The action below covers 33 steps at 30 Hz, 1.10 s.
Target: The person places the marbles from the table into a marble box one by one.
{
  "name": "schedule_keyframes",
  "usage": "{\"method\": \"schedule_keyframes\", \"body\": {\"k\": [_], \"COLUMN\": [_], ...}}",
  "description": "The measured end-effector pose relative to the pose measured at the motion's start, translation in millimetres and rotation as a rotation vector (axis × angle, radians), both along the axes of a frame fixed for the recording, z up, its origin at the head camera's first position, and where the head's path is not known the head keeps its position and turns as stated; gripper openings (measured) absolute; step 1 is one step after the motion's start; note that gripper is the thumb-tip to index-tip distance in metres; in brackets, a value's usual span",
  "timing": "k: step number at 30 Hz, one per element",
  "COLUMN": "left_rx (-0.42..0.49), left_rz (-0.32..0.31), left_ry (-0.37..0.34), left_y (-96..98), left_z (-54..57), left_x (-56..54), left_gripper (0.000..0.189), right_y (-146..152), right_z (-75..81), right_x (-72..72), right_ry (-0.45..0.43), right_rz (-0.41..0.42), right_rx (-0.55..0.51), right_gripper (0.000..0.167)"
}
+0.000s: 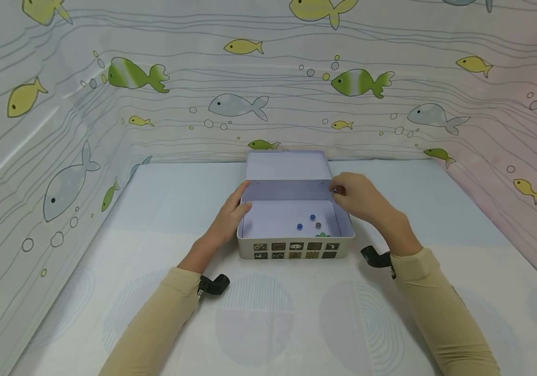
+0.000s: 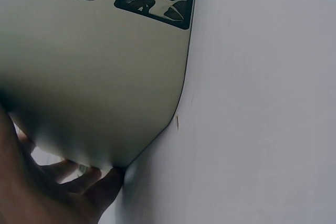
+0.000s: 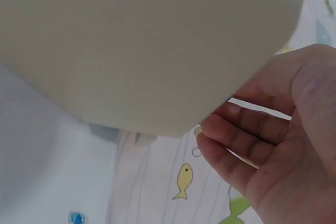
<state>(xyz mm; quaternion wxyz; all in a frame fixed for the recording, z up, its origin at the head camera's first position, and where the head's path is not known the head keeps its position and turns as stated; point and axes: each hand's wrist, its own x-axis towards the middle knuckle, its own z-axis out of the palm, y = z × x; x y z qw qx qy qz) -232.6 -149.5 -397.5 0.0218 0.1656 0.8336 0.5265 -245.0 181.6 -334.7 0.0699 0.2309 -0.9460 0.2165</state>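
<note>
A white box (image 1: 296, 247) with small dark pictures along its front wall stands on the table, its lid (image 1: 288, 165) swung back. My left hand (image 1: 227, 216) grips the box's left side, thumb at the rim; in the left wrist view its fingers curl round the far edge. Over the back right corner, my right hand (image 1: 357, 196) pinches a small blue bead (image 1: 335, 190), mostly hidden by the fingers. Inside the box lie blue beads (image 1: 299, 226), a greyish bead (image 1: 318, 225) and green beads (image 1: 323, 235) near the front right.
A white table cover (image 1: 254, 334) with pale circles spreads around the box. Behind it and at the sides hangs a fish-patterned sheet (image 1: 193, 136). In the right wrist view a clear blue bead (image 3: 77, 217) lies on the pale surface outside the box.
</note>
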Motion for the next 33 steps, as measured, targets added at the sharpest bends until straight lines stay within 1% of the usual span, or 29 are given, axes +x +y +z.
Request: {"method": "schedule_keyframes", "body": {"k": [3, 6, 8, 14, 19, 24, 27, 31, 33], "left_rx": [0.002, -0.002, -0.012, -0.031, -0.024, -0.016, -0.007, -0.016, -0.024], "left_rz": [0.008, 0.014, 0.020, 0.027, 0.021, 0.013, 0.004, -0.004, -0.005], "left_ry": [0.022, 0.039, 0.045, 0.053, 0.054, 0.042, 0.019, -0.004, -0.002], "left_y": [-0.9, -1.2, -0.9, -0.3, -0.2, 0.2, 1.3, 3.7, 5.2], "left_z": [-6.9, -8.7, -9.0, -9.0, -9.5, -8.9, -1.3, 18.4, 26.1], "left_x": [-3.0, -3.3, -3.1, -2.5, -3.2, -3.2, 0.7, 13.5, 18.9], "left_gripper": [0.059, 0.060, 0.061, 0.061, 0.060, 0.059, 0.059, 0.059, 0.059], "right_y": [-6.2, -11.9, -16.2, -29.4, -38.9, -44.5, -46.4, -47.5, -47.6], "right_z": [0.4, -2.2, -5.1, -16.3, -25.9, -32.8, -34.1, -34.3, -33.8], "right_x": [3.0, 4.6, 5.2, 6.3, 9.6, 13.0, 14.6, 15.3, 15.3], "right_ry": [-0.021, -0.039, -0.042, -0.003, -0.015, 0.004, -0.010, -0.044, -0.055], "right_rz": [0.023, 0.045, 0.064, 0.127, 0.151, 0.177, 0.171, 0.157, 0.158], "right_rx": [-0.006, 0.004, 0.015, 0.071, 0.098, 0.125, 0.133, 0.148, 0.153], "right_gripper": [0.020, 0.020, 0.018, 0.014, 0.014, 0.014, 0.013, 0.014, 0.015]}}
